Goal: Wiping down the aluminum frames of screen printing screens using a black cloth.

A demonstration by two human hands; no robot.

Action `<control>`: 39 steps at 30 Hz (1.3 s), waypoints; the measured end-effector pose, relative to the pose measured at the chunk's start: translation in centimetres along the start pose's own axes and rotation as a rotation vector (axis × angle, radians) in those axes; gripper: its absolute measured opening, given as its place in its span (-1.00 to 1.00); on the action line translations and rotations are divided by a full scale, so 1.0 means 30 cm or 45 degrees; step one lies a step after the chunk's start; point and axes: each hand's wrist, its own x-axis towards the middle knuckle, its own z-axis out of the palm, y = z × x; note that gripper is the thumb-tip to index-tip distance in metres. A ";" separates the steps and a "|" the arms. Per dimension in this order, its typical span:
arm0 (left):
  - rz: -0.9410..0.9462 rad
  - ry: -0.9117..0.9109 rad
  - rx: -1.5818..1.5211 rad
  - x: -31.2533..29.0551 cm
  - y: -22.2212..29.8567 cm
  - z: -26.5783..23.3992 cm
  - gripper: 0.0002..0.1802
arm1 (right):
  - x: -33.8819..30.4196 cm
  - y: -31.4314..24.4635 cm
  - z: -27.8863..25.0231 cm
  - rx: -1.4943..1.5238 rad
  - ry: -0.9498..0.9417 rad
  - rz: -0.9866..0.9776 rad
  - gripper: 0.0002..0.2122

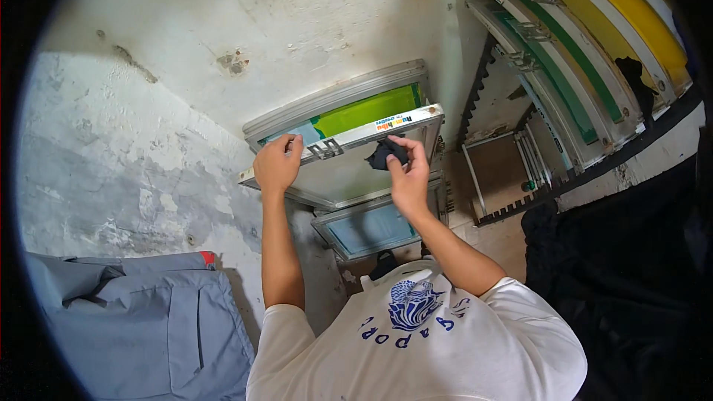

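A screen-printing frame (pixel 355 136) with a pale metal rim and a greyish mesh stands tilted in front of me. My left hand (pixel 278 163) is closed over the left part of its top rail, thumb and fingers gripping the edge. In my right hand (pixel 411 182) a crumpled black cloth (pixel 386 154) is pinched between thumb and fingers, close to the rail's right half. Directly behind stands another frame (pixel 371 109) with a bright green and light blue mesh. Below, near my feet, leans a frame with a pale blue mesh (pixel 371 227).
Several frames with green and yellow meshes (pixel 549 67) stand in a black toothed rack (pixel 512 212) on the right. A grey jacket (pixel 148 327) hangs at the lower left by the worn wall (pixel 134 163). Dark fabric (pixel 616 275) fills the lower right.
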 end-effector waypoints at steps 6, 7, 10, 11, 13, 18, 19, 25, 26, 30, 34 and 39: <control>0.025 -0.038 0.006 0.002 0.041 0.023 -0.60 | -0.045 0.024 0.069 0.106 -0.254 0.017 -0.74; 0.033 -0.039 0.011 0.001 0.048 0.029 -0.60 | -0.043 0.027 0.081 0.146 -0.254 -0.005 -0.74; 0.067 -0.031 -0.003 -0.006 0.074 0.043 -0.61 | -0.032 0.060 0.074 0.128 -0.233 0.041 -0.73; 0.090 -0.021 -0.016 -0.006 0.079 0.046 -0.61 | -0.029 0.080 0.067 0.076 -0.215 0.111 -0.73; 0.122 -0.029 -0.035 0.003 0.089 0.054 -0.61 | -0.034 0.121 0.053 0.021 -0.192 0.135 -0.72; 0.168 -0.047 -0.044 0.019 0.115 0.069 -0.60 | -0.063 0.124 0.045 -0.012 -0.073 0.042 -0.71; 0.174 -0.033 -0.024 0.019 0.121 0.069 -0.59 | -0.062 0.097 0.056 0.055 -0.033 -0.071 -0.71; 0.268 -0.042 0.005 0.040 0.143 0.067 -0.58 | 0.054 0.108 -0.005 0.038 0.274 -0.150 -0.69; 0.266 -0.049 -0.002 0.030 0.154 0.064 -0.58 | 0.080 0.131 -0.040 0.008 0.387 -0.151 -0.68; 0.315 0.010 -0.070 0.007 0.156 0.079 -0.58 | 0.140 0.119 -0.087 0.282 0.693 -0.260 -0.66; 0.273 -0.055 -0.030 0.009 0.172 0.072 -0.58 | 0.086 0.084 -0.033 0.109 0.384 -0.264 -0.66; 0.324 -0.006 -0.029 0.032 0.143 0.102 -0.59 | 0.013 0.138 0.027 -0.081 0.210 0.064 -0.67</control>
